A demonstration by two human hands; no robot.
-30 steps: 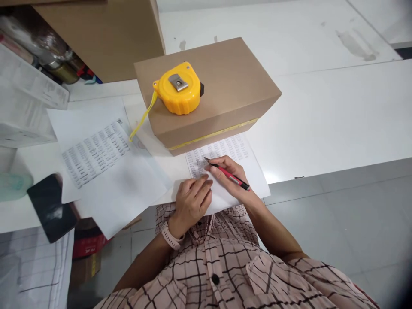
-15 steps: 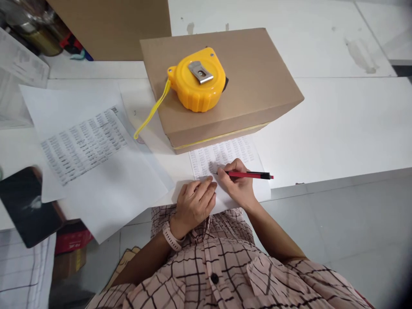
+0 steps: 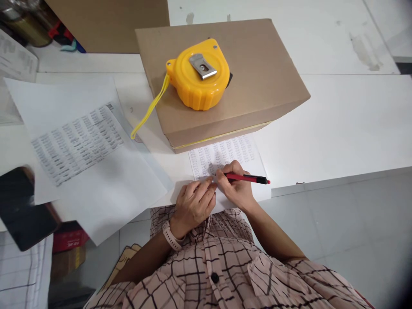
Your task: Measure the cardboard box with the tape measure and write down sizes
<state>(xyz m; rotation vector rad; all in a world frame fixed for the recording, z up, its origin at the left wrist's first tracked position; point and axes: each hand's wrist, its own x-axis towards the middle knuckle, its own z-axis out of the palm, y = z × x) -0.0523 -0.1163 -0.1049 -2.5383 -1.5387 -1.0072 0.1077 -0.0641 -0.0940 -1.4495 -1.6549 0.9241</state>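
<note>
My right hand (image 3: 236,185) is closed round a red and black pen (image 3: 246,178), its tip down on a sheet of paper (image 3: 262,189) covered in rows of small writing. Flat on the lower left of that sheet lies my left hand (image 3: 197,198), fingers stretched out and a pale watch band on the wrist. The far part of the sheet runs up to a brown cardboard box (image 3: 257,64) and is hidden there. On top of the box rests a yellow tape measure (image 3: 202,75) with a metal clip and a yellow wrist strap.
Left of the box, more sheets (image 3: 112,184) overlap, one with written rows, reaching past the table's front edge. A dark phone (image 3: 25,206) lies at their left. Behind stands another cardboard box (image 3: 109,25), near jars (image 3: 28,28). The white table (image 3: 347,124) extends right.
The pen has tilted slightly, its rear end lower and a little to the left. My left hand keeps its place on the paper. The view has shifted slightly.
</note>
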